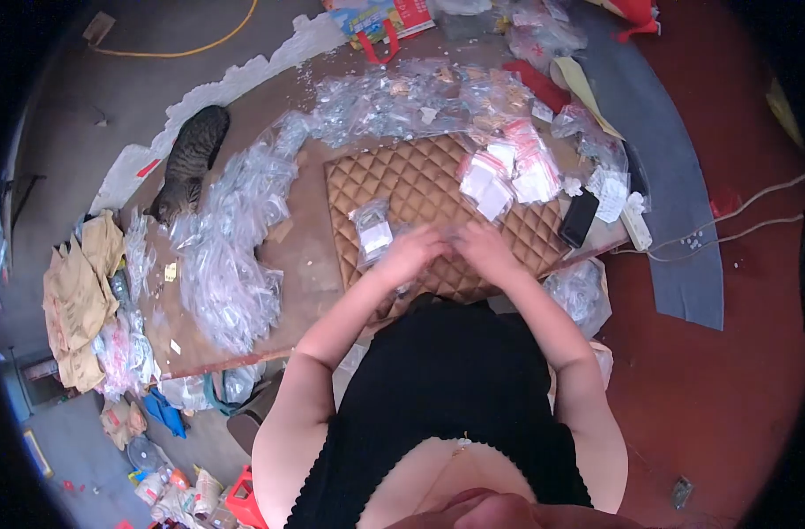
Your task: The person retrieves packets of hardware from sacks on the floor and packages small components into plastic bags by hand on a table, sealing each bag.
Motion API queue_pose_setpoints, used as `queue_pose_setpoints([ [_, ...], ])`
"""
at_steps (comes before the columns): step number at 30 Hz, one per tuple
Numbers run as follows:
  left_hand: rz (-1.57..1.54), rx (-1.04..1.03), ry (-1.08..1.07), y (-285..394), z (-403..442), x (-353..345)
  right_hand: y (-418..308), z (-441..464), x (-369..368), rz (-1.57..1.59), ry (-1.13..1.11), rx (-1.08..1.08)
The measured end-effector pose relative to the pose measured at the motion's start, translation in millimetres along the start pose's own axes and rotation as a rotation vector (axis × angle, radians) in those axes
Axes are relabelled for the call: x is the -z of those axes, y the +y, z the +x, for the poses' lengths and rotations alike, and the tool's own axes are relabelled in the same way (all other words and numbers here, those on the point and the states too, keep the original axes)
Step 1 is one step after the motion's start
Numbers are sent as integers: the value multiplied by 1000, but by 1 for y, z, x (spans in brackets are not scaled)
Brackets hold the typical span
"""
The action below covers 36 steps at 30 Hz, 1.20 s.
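My left hand (416, 250) and my right hand (485, 250) meet over a brown quilted mat (411, 173), fingers bent and fingertips close together. Something small and clear, perhaps plastic, seems to lie between them; I cannot make it out. Just left of my left hand, a clear plastic bag (371, 214) with a white label lies on the mat. Beyond my right hand is a pile of small plastic bags with white cards (488, 185). A black phone (580, 219) rests by the mat's right edge.
Heaps of clear plastic bags (231, 264) spread over the table's left side, with more bags (385, 101) along the back. A tabby cat (195, 150) lies at the far left edge. A white power strip (635, 222) with cables sits at the right. Brown paper bags (81, 300) hang over the left end.
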State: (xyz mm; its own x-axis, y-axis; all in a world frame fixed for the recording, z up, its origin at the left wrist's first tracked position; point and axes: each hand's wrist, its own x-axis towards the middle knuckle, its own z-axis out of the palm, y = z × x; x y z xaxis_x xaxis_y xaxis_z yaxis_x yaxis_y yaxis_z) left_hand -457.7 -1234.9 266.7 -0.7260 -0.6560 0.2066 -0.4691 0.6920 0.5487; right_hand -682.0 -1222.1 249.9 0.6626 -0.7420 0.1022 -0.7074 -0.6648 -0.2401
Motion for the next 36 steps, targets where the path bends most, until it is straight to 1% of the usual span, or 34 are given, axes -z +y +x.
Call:
queue_pose_setpoints([
  [1, 50, 31, -20, -5, -4, 5, -2, 1, 10, -3, 76, 1],
  [2, 51, 41, -15, -8, -7, 11, -5, 1, 19, -1, 73, 11],
  [4, 116, 58, 86, -12, -8, 23, -7, 3, 34, -11, 229, -97],
  [5, 134, 72, 111, -15, -8, 24, -6, 3, 31, -15, 231, -94],
  [7, 123, 80, 114, -19, -9, 22, -2, 4, 19, 140, 171, -144],
  [9, 109, 91, 111, -20, -9, 24, -3, 8, 15, 169, 206, -128],
  [11, 186, 255, 92, -23, -10, 24, -11, 10, 17, 199, 235, -118],
  [12, 185, 255, 92, -22, -9, 22, -17, 14, 26, 252, 207, -177],
  [13, 36, 339, 152, -22, -7, 19, -21, 16, 31, 306, 180, -237],
  [14, -114, 422, 210, -20, -3, 16, -19, 15, 27, 308, 181, -239],
  [15, -113, 422, 208, -14, 5, 15, -15, 15, 22, 372, 190, -261],
  [16, -11, 293, 314, -6, 14, 11, -12, 13, 16, 437, 200, -285],
  [17, 90, 161, 420, -1, 21, 9, -12, 13, 15, 437, 200, -286],
  [18, 88, 160, 421, -2, 23, 4, -12, 12, 14, 457, 211, -286],
  [20, 71, 132, 192, -6, 28, -8, -9, 11, 14, 467, 224, -288],
  [21, 70, 125, 193, -7, 29, -11, -9, 11, 13, 456, 251, -288],
  [24, 22, 126, 166, -9, 30, -15, -8, 7, 13, 440, 275, -308],
  [30, 12, 98, 249, -4, 25, -19, -9, 3, 14, 491, 226, -364],
  [32, 5, 211, 242, -12, 19, -21, -8, 0, 15, 508, 209, -379],
  [33, 8, 211, 245, -19, 15, -21, -6, -1, 15, 523, 193, -408],
  [35, 126, 319, 311, -35, 8, -15, -3, -1, 13, 537, 180, -434],
  [36, 128, 319, 312, -39, 7, -13, -4, 0, 12, 596, 197, -474],
])
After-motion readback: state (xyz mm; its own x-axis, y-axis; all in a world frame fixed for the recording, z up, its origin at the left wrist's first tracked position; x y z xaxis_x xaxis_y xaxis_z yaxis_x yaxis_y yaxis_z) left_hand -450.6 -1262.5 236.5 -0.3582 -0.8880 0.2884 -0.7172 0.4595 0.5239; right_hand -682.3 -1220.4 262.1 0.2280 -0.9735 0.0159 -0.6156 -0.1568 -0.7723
